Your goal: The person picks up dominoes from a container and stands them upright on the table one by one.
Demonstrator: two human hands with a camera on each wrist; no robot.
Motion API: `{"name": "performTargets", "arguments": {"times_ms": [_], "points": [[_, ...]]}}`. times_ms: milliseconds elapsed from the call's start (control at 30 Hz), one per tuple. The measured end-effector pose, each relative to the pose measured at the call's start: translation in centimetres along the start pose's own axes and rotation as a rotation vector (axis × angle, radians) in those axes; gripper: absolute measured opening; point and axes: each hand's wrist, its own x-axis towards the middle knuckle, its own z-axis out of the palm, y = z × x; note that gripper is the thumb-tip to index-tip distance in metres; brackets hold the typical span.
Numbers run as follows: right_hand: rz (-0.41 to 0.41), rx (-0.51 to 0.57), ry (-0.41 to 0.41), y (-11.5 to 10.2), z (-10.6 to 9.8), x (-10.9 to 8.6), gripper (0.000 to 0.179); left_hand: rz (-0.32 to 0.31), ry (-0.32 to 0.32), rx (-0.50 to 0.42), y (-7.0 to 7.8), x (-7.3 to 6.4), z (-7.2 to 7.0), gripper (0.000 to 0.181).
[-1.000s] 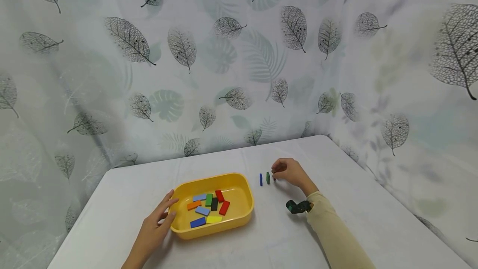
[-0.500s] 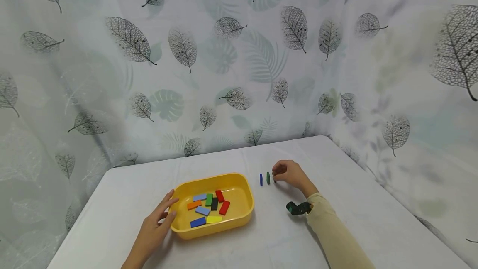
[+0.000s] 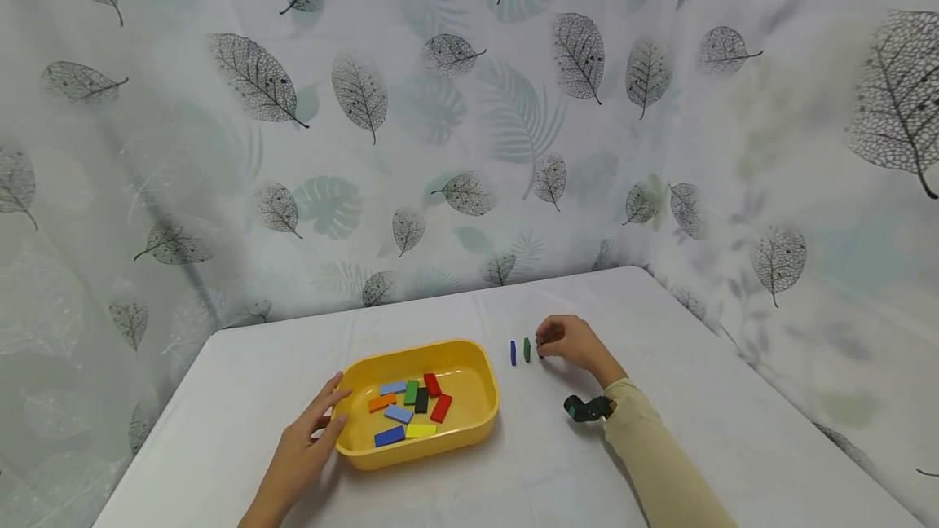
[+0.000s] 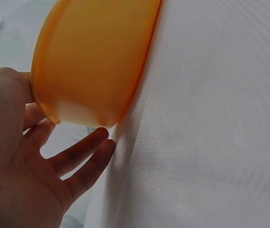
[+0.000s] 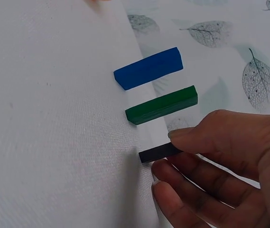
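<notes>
In the head view my left hand (image 3: 302, 444) is at the left end of a yellow plastic tray (image 3: 484, 422). Its thumb and forefinger reach over the rim; in the left wrist view two other fingers (image 4: 85, 161) extend below the rim beside the tray's outer wall (image 4: 97, 57). My right hand (image 3: 575, 341) pinches a black domino block (image 5: 159, 152) between thumb and fingers, its lower end at the white tabletop. Beside it stand a green domino block (image 5: 163, 105) and a blue domino block (image 5: 149, 69), upright, in a row with gaps between them.
Inside the tray lie several loose domino blocks, including a yellow one (image 3: 421, 431), an orange one (image 3: 381, 403) and a red one (image 3: 441, 408). A leaf-printed curtain (image 3: 455, 145) borders the back and sides of the white-covered table (image 3: 513, 479).
</notes>
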Motion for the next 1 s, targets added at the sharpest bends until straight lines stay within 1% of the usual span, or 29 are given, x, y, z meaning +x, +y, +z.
{"name": "performTargets", "arguments": {"times_ms": [167, 300, 367, 467, 567, 667, 767, 900, 1000], "points": [[-0.007, -0.006, -0.015, 0.0, -0.3, 0.0, 0.026, 0.033, 0.012, -0.01, 0.0, -0.1, -0.1, 0.039], [-0.011, -0.007, -0.057, -0.3, -1.0, -0.1, 0.027, 0.025, 0.008, -0.007, 0.0, -0.2, 0.0, 0.039], [-0.027, -0.006, -0.076, -0.8, -1.5, -0.2, 0.029, 0.016, 0.004, -0.002, -0.1, -0.2, 0.0, 0.039], [-0.053, -0.016, -0.057, -2.0, -2.1, -0.4, 0.03, 0.004, 0.004, 0.006, -0.2, -0.1, 0.0, 0.039], [-0.103, -0.058, 0.001, -3.7, -2.4, -0.6, 0.029, 0.007, 0.011, 0.009, -0.2, -0.1, -0.1, 0.039], [-0.154, -0.082, 0.052, -5.7, -2.0, -1.0, 0.028, 0.006, 0.009, 0.009, -0.3, -0.1, -0.1, 0.039], [-0.226, -0.091, 0.06, -7.8, -1.0, -1.5, 0.026, -0.004, 0.003, 0.008, -0.4, 0.0, 0.0, 0.039], [-0.337, -0.105, 0.007, -10.2, 0.9, -2.0, 0.024, -0.004, -0.001, 0.006, -0.5, 0.0, 0.0, 0.039], [-0.379, -0.101, -0.045, -11.6, 2.3, -2.3, 0.023, 0.004, 0.002, 0.009, -0.4, 0.0, 0.0, 0.039]]}}
